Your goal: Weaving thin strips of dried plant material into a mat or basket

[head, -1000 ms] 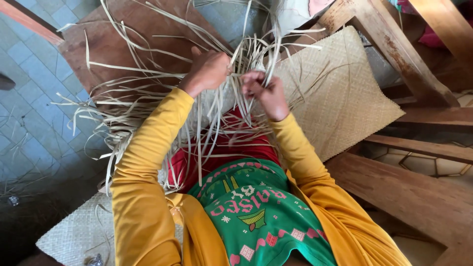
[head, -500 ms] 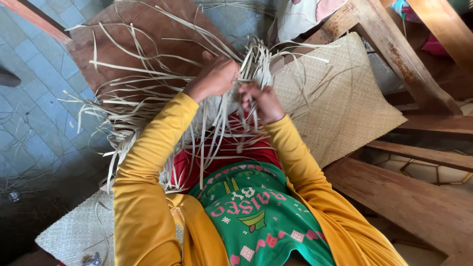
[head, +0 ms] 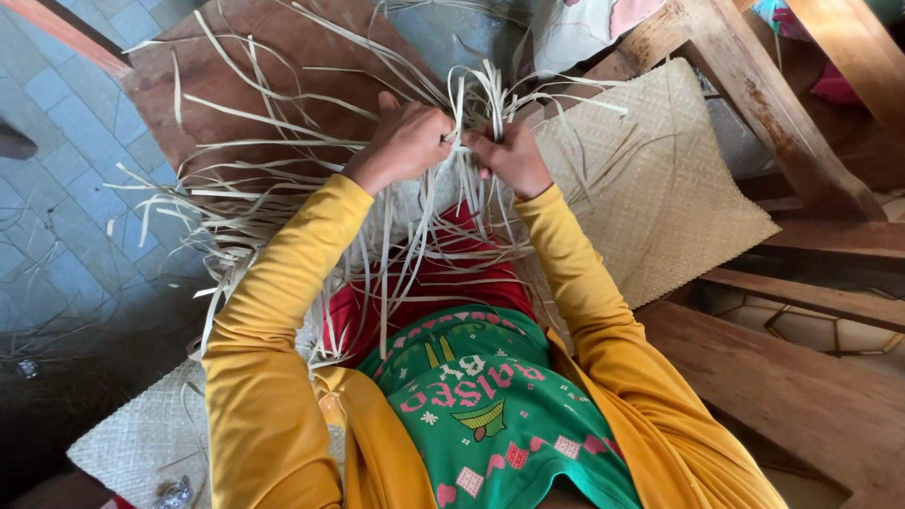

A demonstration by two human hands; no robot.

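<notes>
I see both hands, left hand (head: pixel 407 143) and right hand (head: pixel 509 155), pinching pale strips (head: pixel 283 203); the mat (head: pixel 660 188) looks largely woven, 1 loose fringe left, I judge.

Loose straw strips (head: pixel 283 203) crowd left; wooden beam (head: pixel 754 104) blocks right.

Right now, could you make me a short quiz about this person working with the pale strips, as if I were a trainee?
1. True or false: both hands grip the pale flat weaving strips.
2. What lies under the strips to the person's right? A) a finished pale woven mat B) a metal tray C) a glass bowl
3. Fill in: the sleeves on both arms are ____.

Key:
1. True: the left hand and right hand meet on the strips.
2. A, the finished pale woven mat.
3. Yellow, as on the long yellow sleeves.
</notes>
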